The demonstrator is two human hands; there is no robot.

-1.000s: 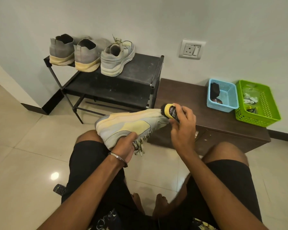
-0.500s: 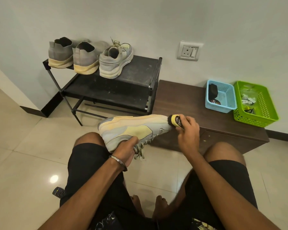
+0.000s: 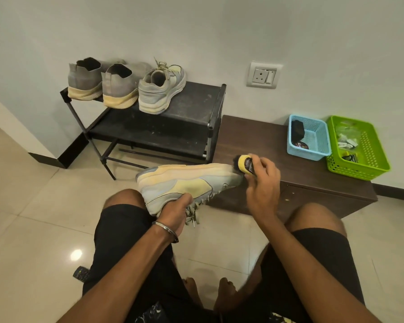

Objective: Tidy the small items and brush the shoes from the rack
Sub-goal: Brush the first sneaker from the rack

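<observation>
A pale yellow and grey sneaker (image 3: 184,180) lies on its side above my knees, sole facing away. My left hand (image 3: 176,210) grips it from below near the laces. My right hand (image 3: 262,183) holds a small yellow-handled shoe brush (image 3: 244,163), its black bristles against the toe end of the sneaker. On the top shelf of the black shoe rack (image 3: 191,106) stand three more shoes: two grey knit ones (image 3: 103,82) and the matching sneaker (image 3: 161,89).
A low dark wooden cabinet (image 3: 289,180) stands right of the rack. On it sit a blue basket (image 3: 309,138) holding a dark item and a green basket (image 3: 357,148) with small items. A remote control (image 3: 81,273) lies on the tiled floor by my left thigh.
The brush in my right hand has slid back and forth over the sneaker's toe end. My left hand keeps the same hold on the shoe.
</observation>
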